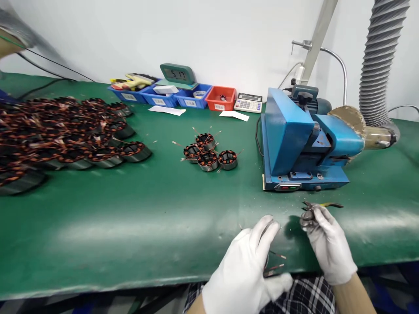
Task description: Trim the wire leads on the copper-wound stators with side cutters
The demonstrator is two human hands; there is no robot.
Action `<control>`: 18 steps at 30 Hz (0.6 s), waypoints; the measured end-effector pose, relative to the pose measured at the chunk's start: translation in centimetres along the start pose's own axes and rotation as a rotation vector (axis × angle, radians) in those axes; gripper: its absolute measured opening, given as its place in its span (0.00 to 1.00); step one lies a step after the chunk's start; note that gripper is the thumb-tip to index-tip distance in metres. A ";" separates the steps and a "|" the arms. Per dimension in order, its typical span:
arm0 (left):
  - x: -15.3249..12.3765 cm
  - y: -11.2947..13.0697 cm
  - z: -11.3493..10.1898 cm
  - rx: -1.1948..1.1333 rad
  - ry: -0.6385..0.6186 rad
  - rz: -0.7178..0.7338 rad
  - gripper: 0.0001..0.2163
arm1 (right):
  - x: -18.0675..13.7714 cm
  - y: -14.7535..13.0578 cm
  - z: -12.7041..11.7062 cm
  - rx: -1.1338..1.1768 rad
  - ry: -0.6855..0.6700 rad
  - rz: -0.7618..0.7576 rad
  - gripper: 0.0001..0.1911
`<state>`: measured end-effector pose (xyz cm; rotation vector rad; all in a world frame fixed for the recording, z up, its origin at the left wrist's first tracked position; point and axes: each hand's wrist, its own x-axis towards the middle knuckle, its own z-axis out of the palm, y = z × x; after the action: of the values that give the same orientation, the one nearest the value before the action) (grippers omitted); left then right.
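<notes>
Left hand [248, 266], white glove, over near edge of green worktop [147, 235]. Grip closed around stator [267, 263]: mostly hidden under fingers, only dark rim and thin copper leads with reddish tips showing, poking right.

Right hand [327, 244], gloved, just beside. Grip closed on small cutters [310, 208], yellow handle pointing right.

Behind hands: blue machine [301, 144].

Mid-worktop: four loose stators [209, 153], touching, with copper windings and silver shells.

Far left: big heap of stators [65, 135].

At wall: blue bins [170, 98], red bin [221, 98], calculator [248, 103].
</notes>
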<state>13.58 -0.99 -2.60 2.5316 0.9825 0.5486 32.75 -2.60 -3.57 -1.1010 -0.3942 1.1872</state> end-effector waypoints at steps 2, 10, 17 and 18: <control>-0.1 -0.1 -0.5 0.000 -0.007 0.015 0.21 | -0.7 0.1 -0.8 -0.132 0.020 -0.049 0.12; 1.0 0.4 0.5 0.003 0.022 -0.054 0.11 | -3.9 1.5 -1.0 -0.767 -0.152 0.054 0.20; 1.2 0.7 1.5 -0.013 0.047 -0.121 0.10 | -7.3 2.4 -0.7 -0.991 -0.233 0.013 0.14; 1.2 0.7 1.4 -0.015 0.049 -0.121 0.11 | -7.3 2.4 -1.1 -0.984 -0.193 -0.011 0.13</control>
<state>15.45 -0.91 -3.24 2.4370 1.1363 0.5820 29.44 -9.65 -4.05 -1.8067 -1.2126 1.0938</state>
